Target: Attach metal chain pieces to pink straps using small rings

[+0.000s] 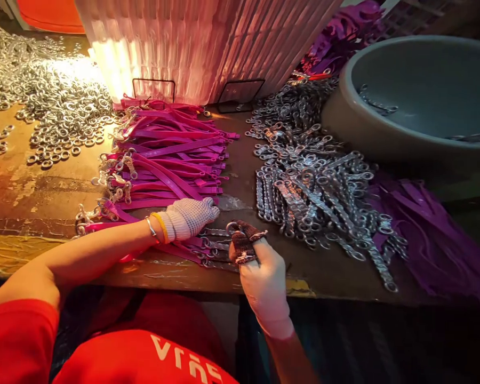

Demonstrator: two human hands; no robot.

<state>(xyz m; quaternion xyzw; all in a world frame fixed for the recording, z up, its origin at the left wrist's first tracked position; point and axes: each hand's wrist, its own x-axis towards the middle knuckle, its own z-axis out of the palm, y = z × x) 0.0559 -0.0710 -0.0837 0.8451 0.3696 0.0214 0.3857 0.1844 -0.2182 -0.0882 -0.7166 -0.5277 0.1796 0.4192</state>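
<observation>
Left hand (189,217) presses flat on pink straps (172,160); right hand (260,272) pinches a metal clasp (232,228), which could slip and snag neighbouring chains (316,192).

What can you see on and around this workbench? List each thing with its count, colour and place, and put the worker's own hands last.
Straps: a heap, too many to count, pink-magenta with metal clips, centre of the bench.
Metal rings: a large loose pile, silver, far left.
Metal chain links: a pile, silver, right of centre.
Basin: one, grey, far right, a few metal pieces inside.
Purple straps: a heap, near right edge; more behind the basin.
Ribbed panel: one, pale pink, standing at the back.
Workbench: one, worn brown.
Left hand: white knit glove, resting on the straps.
Right hand: white glove with dark fingertips, pinching a metal piece.
</observation>
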